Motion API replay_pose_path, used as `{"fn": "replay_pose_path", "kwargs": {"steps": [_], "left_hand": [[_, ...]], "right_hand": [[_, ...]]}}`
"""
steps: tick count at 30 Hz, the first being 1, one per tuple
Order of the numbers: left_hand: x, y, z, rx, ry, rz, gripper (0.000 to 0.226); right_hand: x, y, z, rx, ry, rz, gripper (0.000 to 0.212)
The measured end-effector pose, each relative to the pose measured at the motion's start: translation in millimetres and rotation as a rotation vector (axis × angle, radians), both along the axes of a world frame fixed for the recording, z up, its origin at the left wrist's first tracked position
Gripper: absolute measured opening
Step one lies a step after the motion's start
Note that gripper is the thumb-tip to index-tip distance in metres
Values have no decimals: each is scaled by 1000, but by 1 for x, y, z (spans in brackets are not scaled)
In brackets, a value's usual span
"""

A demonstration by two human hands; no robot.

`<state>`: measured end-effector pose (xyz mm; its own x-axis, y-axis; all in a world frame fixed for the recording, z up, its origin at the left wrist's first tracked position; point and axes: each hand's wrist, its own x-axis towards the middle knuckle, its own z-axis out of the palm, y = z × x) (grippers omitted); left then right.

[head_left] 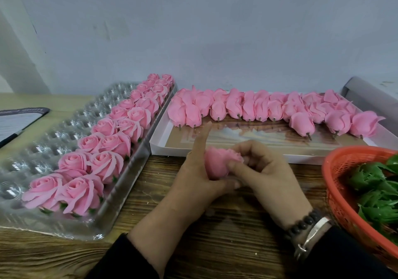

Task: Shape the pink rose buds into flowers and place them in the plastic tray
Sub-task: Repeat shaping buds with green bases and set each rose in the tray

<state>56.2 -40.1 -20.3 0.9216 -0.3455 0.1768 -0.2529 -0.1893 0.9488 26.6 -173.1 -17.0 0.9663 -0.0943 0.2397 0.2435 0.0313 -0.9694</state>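
Pink rose bud [216,166] at lower centre, gripped by left hand [193,177], index finger raised, and pinched by right hand [265,171]. Plastic tray [49,140] of finished roses at left.

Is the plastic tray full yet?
Not full. The plastic tray holds finished roses only along its right side; its left cavities show bare.

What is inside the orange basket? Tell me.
The orange basket holds green leafy pieces, piled loosely. Whatever lies beneath them, and the basket's right part, cannot be seen.
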Motion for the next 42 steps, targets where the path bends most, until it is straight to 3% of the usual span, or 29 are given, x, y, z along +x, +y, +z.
{"fn": "replay_pose_path", "kwargs": {"steps": [4, 6, 11, 15, 18, 21, 23, 26, 30, 36, 40, 42], "left_hand": [[1, 0, -2, 132, -15, 75, 59], [1, -1, -3, 138, -12, 93, 48], [-3, -5, 1, 64, -3, 64, 23], [-4, -7, 1, 19, 2, 44, 20], [-4, -5, 4, -87, 67, 29, 16], [-5, -5, 7, -327, 231, 4, 19], [-5, -7, 7, -562, 351, -25, 7], [0, -8, 5, -749, 481, 16, 8], [0, -10, 3, -735, 595, -21, 39], [-3, -11, 4, -752, 660, -101, 49], [-1, -7, 5, -755, 634, -80, 16], [0, -7, 5, -774, 598, -47, 19]], "right_hand": [[1, -3, 1, 77, -46, -48, 17], [-1, -1, 2, 60, -54, 14, 20], [-3, 6, 2, -183, -68, 55, 31], [-2, 7, 3, -379, -102, 42, 30], [-6, 10, 3, -353, -146, 17, 19], [-6, 12, 0, -229, -195, -147, 25], [-3, 12, -2, -168, -132, -196, 34], [-1, 20, -4, -138, 35, -46, 41], [-2, 27, -7, -146, 58, 51, 41], [-4, 23, -4, -191, 80, 9, 14], [-6, 19, 0, -199, 164, 125, 12], [-6, 20, 1, -206, 140, 113, 10]]}}
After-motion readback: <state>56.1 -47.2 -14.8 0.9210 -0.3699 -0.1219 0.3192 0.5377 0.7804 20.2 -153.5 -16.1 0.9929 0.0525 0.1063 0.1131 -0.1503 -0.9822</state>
